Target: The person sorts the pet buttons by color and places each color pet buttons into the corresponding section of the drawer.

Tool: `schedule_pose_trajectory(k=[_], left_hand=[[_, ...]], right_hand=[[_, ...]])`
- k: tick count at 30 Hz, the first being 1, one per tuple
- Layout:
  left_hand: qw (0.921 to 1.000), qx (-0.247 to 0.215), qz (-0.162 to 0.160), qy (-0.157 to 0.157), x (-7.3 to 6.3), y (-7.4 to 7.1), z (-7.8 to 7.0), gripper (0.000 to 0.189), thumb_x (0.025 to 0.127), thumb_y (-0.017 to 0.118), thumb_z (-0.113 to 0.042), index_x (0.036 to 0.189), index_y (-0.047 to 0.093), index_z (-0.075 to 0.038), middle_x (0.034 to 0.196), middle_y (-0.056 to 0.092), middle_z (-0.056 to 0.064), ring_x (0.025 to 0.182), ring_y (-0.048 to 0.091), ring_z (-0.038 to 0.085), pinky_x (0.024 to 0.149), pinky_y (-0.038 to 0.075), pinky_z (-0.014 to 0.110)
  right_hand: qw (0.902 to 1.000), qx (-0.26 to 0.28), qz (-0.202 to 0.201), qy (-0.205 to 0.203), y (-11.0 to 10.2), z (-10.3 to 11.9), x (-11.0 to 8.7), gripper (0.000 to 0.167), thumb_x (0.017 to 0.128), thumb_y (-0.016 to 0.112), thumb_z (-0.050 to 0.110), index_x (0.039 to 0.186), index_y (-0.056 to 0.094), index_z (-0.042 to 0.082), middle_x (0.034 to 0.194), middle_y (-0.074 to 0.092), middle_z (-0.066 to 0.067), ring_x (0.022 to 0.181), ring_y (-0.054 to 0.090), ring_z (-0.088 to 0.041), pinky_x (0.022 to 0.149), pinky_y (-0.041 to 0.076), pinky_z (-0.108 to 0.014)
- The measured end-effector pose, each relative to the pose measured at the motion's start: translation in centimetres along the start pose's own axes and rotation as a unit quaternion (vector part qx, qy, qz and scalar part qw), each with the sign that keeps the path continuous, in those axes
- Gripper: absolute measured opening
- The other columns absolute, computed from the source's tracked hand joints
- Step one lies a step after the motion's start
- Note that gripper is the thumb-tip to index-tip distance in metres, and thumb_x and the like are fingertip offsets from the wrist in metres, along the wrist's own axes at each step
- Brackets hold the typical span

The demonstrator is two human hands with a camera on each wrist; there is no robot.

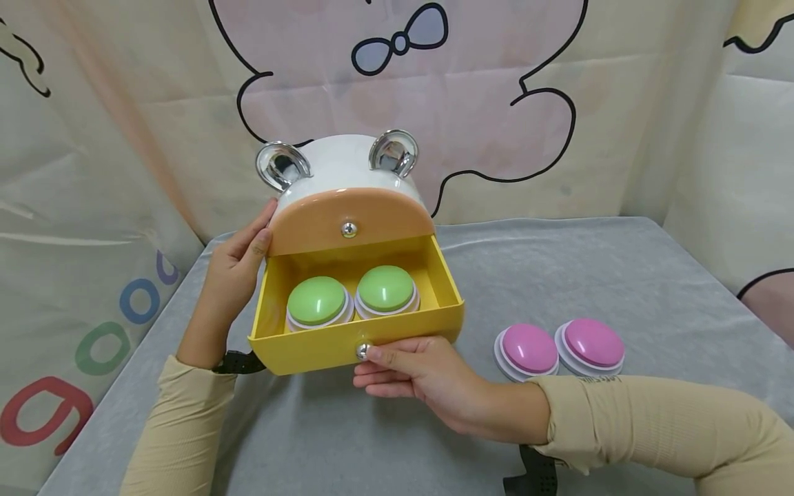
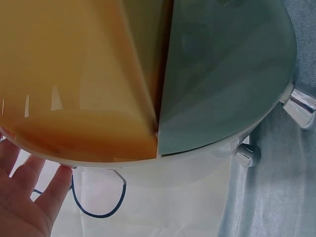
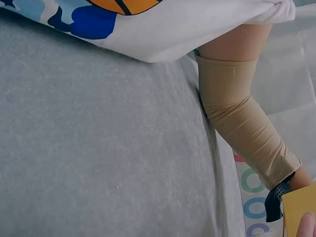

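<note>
A white bear-eared toy cabinet (image 1: pixel 338 160) with silver ears and an orange upper panel (image 1: pixel 310 219) is in the middle of the head view. Its yellow drawer (image 1: pixel 304 356) is pulled out and holds two round green-topped buttons, a left one (image 1: pixel 316 301) and a right one (image 1: pixel 386 288). My left hand (image 1: pixel 228 275) grips the cabinet's left side, thumb at the front edge. With thumb and fingers, my right hand (image 1: pixel 428 379) pinches the drawer's silver knob (image 1: pixel 362 351). The left wrist view shows a grey-green panel (image 2: pixel 227 69) and silver feet, one at the edge (image 2: pixel 301 106).
Two pink-topped round buttons, a nearer one (image 1: pixel 529 348) and a farther one (image 1: pixel 593 342), sit side by side on the grey cloth (image 1: pixel 558 269), beyond my right forearm. A printed curtain (image 1: pixel 484 131) hangs behind the table and along both sides.
</note>
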State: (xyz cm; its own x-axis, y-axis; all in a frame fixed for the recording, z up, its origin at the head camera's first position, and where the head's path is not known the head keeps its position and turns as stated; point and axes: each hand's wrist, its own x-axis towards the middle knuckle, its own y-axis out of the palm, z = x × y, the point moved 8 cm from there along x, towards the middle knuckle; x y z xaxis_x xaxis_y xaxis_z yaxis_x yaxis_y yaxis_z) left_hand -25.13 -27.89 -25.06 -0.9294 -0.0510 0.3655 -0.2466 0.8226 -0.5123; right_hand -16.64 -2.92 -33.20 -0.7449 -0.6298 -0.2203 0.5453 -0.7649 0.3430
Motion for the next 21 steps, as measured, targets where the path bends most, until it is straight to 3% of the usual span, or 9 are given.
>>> schedule_pose_trajectory(k=[21], left_hand=[[1.0000,-0.005,-0.002,0.004,0.0,0.0,0.0,0.043,0.105,0.043,-0.041,0.148,0.041,-0.040,0.157,0.038,-0.015,0.149,0.035,0.014,0.120,0.035,0.043]], right_hand=[[0.9996,-0.007,-0.017,-0.024,-1.0,1.3,2.7,0.036,0.099,0.061,0.012,0.125,0.062,-0.012,0.098,0.077,-0.011,0.092,0.076,-0.017,0.094,0.057,-0.041]])
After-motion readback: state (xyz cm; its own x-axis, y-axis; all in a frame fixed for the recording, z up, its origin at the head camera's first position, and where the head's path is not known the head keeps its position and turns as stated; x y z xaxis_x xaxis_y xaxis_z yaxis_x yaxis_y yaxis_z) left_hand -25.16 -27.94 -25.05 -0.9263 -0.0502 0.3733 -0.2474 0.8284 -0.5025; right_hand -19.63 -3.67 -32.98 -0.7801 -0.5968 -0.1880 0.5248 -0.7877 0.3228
